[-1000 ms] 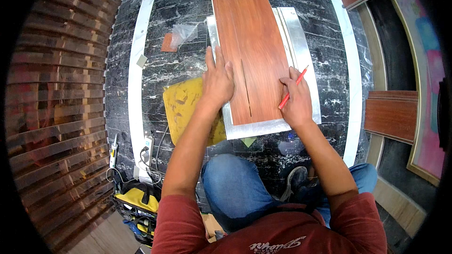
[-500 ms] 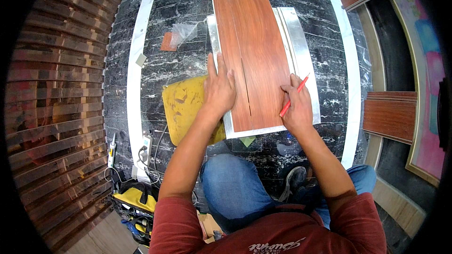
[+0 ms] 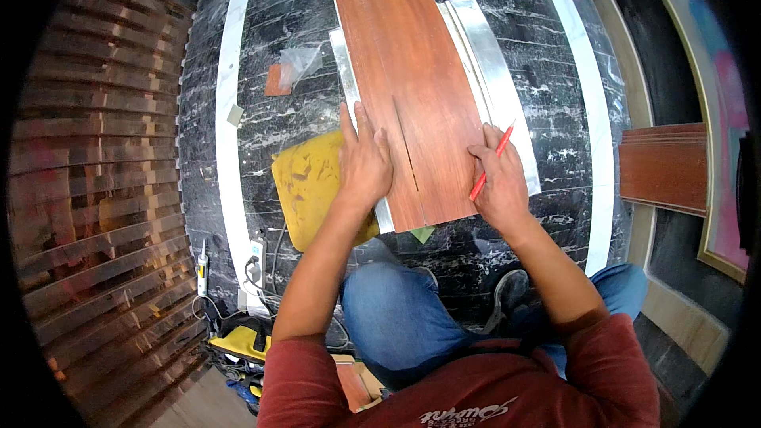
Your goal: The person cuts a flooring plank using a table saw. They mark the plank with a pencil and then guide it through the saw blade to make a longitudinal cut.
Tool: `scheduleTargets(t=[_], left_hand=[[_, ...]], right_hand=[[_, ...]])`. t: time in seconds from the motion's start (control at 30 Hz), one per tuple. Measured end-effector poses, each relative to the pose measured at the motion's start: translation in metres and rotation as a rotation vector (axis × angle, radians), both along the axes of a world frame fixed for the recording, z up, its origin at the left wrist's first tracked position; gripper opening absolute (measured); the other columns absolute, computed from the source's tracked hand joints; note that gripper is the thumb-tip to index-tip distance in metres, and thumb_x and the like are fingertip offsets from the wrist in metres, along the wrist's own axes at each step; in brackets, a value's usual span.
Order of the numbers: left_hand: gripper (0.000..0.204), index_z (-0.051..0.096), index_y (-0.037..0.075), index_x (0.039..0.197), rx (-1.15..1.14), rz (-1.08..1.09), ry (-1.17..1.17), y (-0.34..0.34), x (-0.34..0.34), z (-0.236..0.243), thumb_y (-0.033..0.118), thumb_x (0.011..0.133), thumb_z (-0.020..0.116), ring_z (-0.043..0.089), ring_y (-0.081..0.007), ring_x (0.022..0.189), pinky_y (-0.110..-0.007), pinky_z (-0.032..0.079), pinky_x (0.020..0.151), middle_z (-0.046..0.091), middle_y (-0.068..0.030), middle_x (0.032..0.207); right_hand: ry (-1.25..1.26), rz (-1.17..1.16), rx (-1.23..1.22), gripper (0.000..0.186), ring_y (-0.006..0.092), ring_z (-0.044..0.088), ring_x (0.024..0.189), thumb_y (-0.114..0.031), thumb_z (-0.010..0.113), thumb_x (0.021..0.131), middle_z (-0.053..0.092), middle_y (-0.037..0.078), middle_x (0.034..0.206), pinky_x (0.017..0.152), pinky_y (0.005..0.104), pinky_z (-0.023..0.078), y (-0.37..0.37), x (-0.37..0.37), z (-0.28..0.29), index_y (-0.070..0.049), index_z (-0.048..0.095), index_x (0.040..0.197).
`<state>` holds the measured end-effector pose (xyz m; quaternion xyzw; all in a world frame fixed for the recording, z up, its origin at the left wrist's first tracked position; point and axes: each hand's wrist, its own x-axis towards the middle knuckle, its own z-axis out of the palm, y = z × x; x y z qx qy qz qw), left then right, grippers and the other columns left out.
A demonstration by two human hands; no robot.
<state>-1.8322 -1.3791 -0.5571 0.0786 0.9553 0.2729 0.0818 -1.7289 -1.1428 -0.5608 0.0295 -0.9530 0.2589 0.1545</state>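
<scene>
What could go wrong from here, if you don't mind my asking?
The wooden board has a long dark slit-like line in it; if that is a real cut, pressing or lifting there might split the board.

The board lies on a shiny silver sheet, so it may slide if the left hand at its edge eases off.

The right hand holds a red pencil while at the board's other edge, so a stray mark is possible.
</scene>
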Motion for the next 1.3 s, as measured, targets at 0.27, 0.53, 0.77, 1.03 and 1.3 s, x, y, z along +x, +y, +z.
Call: scheduleTargets(t=[0.27, 0.53, 0.77, 1.03, 1.3], left_hand=[[0.063, 0.023, -0.01, 0.162, -0.014, -0.022, 0.035, -0.005, 0.011, -0.002, 0.026, 0.112, 0.038, 0.031, -0.0555, 0.149, -0.053, 0.034, 0.122, 0.013, -0.0378, 0.168], [0.063, 0.022, -0.016, 0.159, 0.051, -0.05, 0.038, 0.005, 0.024, -0.007, 0.025, 0.113, 0.038, 0.025, -0.0559, 0.152, -0.052, 0.029, 0.126, 0.011, -0.0395, 0.167], [0.065, 0.025, -0.011, 0.161, 0.035, -0.088, 0.269, 0.0, 0.022, -0.014, 0.023, 0.11, 0.046, 0.048, -0.0603, 0.133, -0.057, 0.045, 0.112, 0.011, -0.04, 0.167], [0.066, 0.023, 0.0, 0.166, -0.12, 0.054, 0.048, -0.01, 0.025, -0.014, 0.032, 0.111, 0.042, 0.051, -0.0544, 0.134, -0.058, 0.048, 0.109, 0.011, -0.0309, 0.172], [0.067, 0.018, 0.004, 0.167, -0.018, 0.045, 0.019, -0.012, 0.035, -0.002, 0.037, 0.112, 0.037, 0.044, -0.0527, 0.143, -0.062, 0.042, 0.114, 0.01, -0.0277, 0.173]], right_hand=[[-0.03, 0.003, -0.005, 0.045, 0.0488, 0.051, 0.138, 0.003, 0.072, 0.075, 0.053, 0.031, 0.15, 0.117, 0.0525, 0.041, -0.002, 0.013, -0.004, -0.004, 0.067, 0.119], [-0.125, -0.018, 0.003, 0.041, 0.0484, 0.051, 0.138, 0.001, 0.072, 0.078, 0.054, 0.029, 0.15, 0.117, 0.0536, 0.041, 0.005, 0.022, 0.008, -0.004, 0.066, 0.118], [-0.085, 0.009, -0.007, 0.032, 0.052, 0.053, 0.133, 0.002, 0.072, 0.079, 0.054, 0.032, 0.146, 0.114, 0.0575, 0.043, 0.003, 0.016, 0.01, 0.002, 0.065, 0.11], [0.035, 0.058, -0.047, 0.03, 0.0531, 0.053, 0.132, 0.003, 0.067, 0.083, 0.054, 0.036, 0.146, 0.114, 0.0566, 0.043, -0.006, 0.015, -0.009, 0.001, 0.063, 0.112], [0.074, 0.04, -0.023, 0.026, 0.0517, 0.054, 0.133, 0.005, 0.063, 0.09, 0.056, 0.035, 0.143, 0.114, 0.0531, 0.044, -0.009, 0.027, 0.0, 0.0, 0.063, 0.115]])
